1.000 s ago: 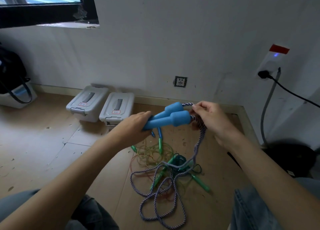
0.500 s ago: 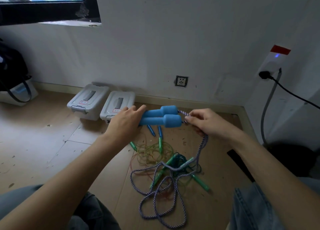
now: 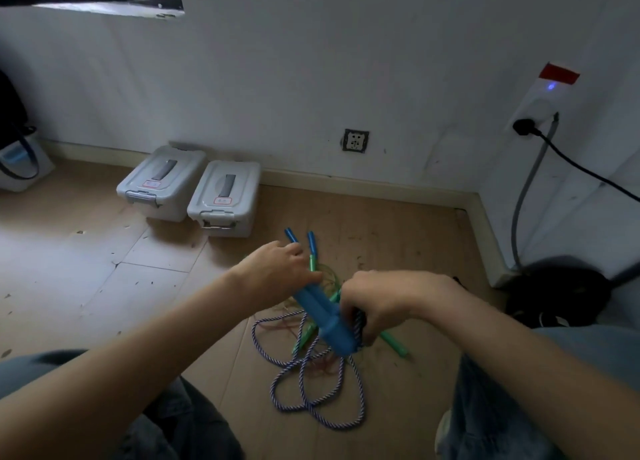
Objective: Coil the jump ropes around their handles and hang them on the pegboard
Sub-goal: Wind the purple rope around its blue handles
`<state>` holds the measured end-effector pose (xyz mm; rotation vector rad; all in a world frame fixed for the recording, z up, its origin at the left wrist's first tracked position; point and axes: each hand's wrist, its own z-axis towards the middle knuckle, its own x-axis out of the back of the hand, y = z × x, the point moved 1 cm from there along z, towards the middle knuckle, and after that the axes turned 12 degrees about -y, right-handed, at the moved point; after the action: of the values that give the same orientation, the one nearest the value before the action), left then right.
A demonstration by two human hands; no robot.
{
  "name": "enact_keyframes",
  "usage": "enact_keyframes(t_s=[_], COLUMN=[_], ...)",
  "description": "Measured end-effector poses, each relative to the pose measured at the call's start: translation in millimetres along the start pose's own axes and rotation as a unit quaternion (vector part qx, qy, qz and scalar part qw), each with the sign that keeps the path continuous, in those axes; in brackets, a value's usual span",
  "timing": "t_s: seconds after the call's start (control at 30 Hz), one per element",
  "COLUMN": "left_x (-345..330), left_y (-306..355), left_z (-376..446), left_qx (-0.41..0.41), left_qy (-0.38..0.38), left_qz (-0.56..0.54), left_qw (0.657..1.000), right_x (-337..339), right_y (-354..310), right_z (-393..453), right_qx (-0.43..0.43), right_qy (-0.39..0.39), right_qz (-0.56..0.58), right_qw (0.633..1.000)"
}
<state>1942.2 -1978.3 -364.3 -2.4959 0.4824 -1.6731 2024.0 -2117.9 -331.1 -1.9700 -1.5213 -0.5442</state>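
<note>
We see the left hand [image 3: 277, 272] closed around the upper ends of two blue foam handles [image 3: 325, 316], held side by side and tilted down toward the right. The right hand [image 3: 377, 304] is closed on the braided blue-white rope [image 3: 313, 383] right at the handles' lower ends; its fingers hide the exact contact. The rest of that rope hangs to the floor [image 3: 104, 269] and lies in loose loops between the knees.

Under the hands, on the floor, we see a tangle of other ropes: thin green handles [image 3: 393, 342], two thin blue handles [image 3: 301, 240] pointing toward the back wall, and yellowish cord mostly hidden by the wrists. Two grey lidded bins [image 3: 194, 189] sit side by side against the back wall's baseboard, well apart from the ropes. A wall socket [image 3: 355, 140] is above the baseboard, and a black cable [image 3: 585, 172] is plugged in on the right wall.
</note>
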Motion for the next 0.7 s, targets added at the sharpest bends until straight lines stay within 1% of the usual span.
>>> enact_keyframes(t_s=[0.07, 0.1, 0.13, 0.2, 0.27, 0.33, 0.37, 0.43, 0.5, 0.53, 0.57, 0.6, 0.63, 0.67, 0.7], left_x=[0, 2, 5, 16, 26, 33, 37, 44, 50, 52, 54, 55, 55, 55, 53], left_y=[-4, -5, -6, -7, -6, -4, -4, -3, -2, -2, 0, 1, 1, -1, -3], left_z=[-4, -6, -9, -16, -24, -30, -33, -39, -44, -45, -45, -44, -44, -42, -40], left_qx=[-0.041, -0.058, -0.076, -0.114, -0.131, -0.121, -0.107, -0.067, -0.030, -0.020, -0.011, 0.000, 0.014, 0.033, 0.063], left_qy=[0.020, 0.035, 0.060, 0.139, 0.217, 0.280, 0.307, 0.360, 0.392, 0.398, 0.400, 0.400, 0.399, 0.397, 0.391], left_qz=[-0.041, -0.067, -0.093, -0.120, -0.138, -0.145, -0.147, -0.160, -0.155, -0.151, -0.156, -0.167, -0.180, -0.192, -0.204], left_qw=[0.998, 0.995, 0.991, 0.976, 0.957, 0.941, 0.934, 0.917, 0.906, 0.905, 0.903, 0.901, 0.899, 0.897, 0.895], right_x=[12, 17, 22, 27, 30, 31, 32, 35, 36, 35, 32, 28, 24, 22, 19], right_y=[7, 11, 14, 19, 19, 18, 18, 19, 20, 20, 19, 18, 17, 16, 14], right_z=[-15, -23, -31, -42, -46, -46, -46, -48, -45, -41, -37, -32, -28, -24, -21], right_qx=[0.069, 0.104, 0.141, 0.219, 0.272, 0.294, 0.305, 0.317, 0.305, 0.297, 0.290, 0.291, 0.295, 0.284, 0.263], right_qy=[-0.004, -0.005, -0.003, 0.018, 0.062, 0.119, 0.146, 0.211, 0.269, 0.274, 0.269, 0.258, 0.255, 0.259, 0.261], right_qz=[0.133, 0.206, 0.274, 0.395, 0.462, 0.501, 0.527, 0.580, 0.625, 0.670, 0.723, 0.760, 0.772, 0.762, 0.743], right_qw=[0.989, 0.973, 0.951, 0.892, 0.842, 0.805, 0.779, 0.720, 0.666, 0.623, 0.566, 0.521, 0.502, 0.521, 0.557])
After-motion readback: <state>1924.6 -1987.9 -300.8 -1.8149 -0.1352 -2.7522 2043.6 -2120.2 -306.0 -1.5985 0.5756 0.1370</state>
